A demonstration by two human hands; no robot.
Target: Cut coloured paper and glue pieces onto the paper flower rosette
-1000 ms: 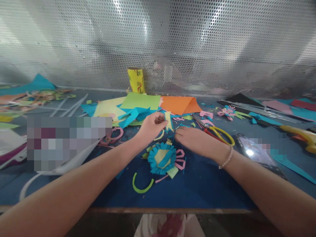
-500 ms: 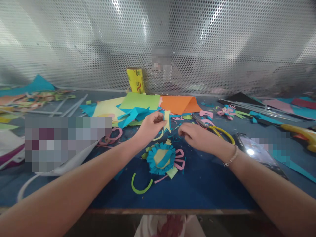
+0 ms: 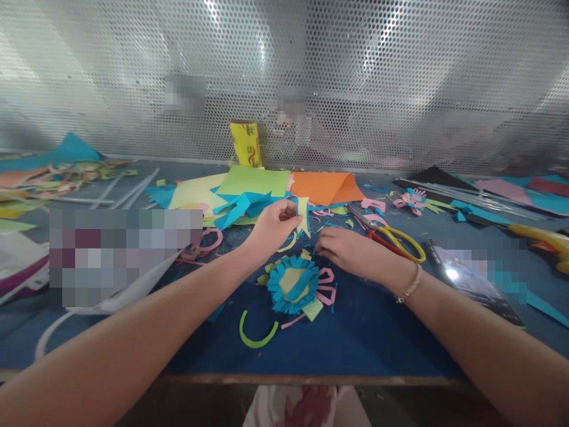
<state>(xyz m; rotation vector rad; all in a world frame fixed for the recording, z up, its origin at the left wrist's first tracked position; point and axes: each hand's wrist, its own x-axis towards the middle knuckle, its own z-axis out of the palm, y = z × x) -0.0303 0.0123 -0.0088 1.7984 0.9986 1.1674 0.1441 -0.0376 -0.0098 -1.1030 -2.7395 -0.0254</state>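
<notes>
My left hand (image 3: 279,224) pinches a small paper ribbon tail (image 3: 303,216), pale yellow over blue with a notched lower end, and holds it upright above the table. To its right, my right hand (image 3: 340,248) is low over the table with fingers curled together; whatever they hold, if anything, is hidden. Just in front of both hands lies a paper rosette (image 3: 294,283) with a fringed blue edge, a pale yellow centre and a blue diagonal band. Pink looped paper strips (image 3: 326,286) and a light green square (image 3: 312,309) touch its right side. Scissors (image 3: 402,242) with yellow and red handles rest beyond my right wrist.
Green, yellow and orange paper sheets (image 3: 255,181) lie behind the hands, near a yellow box (image 3: 245,144). A phone (image 3: 473,284) is on the right, close to my forearm. A curved green strip (image 3: 258,344) lies near the table's front edge. A perforated metal panel (image 3: 355,77) closes the back.
My right hand has moved slightly left and down toward the rosette, uncovering more of the scissors' red handle. My left hand still holds the ribbon tail in nearly the same place.
</notes>
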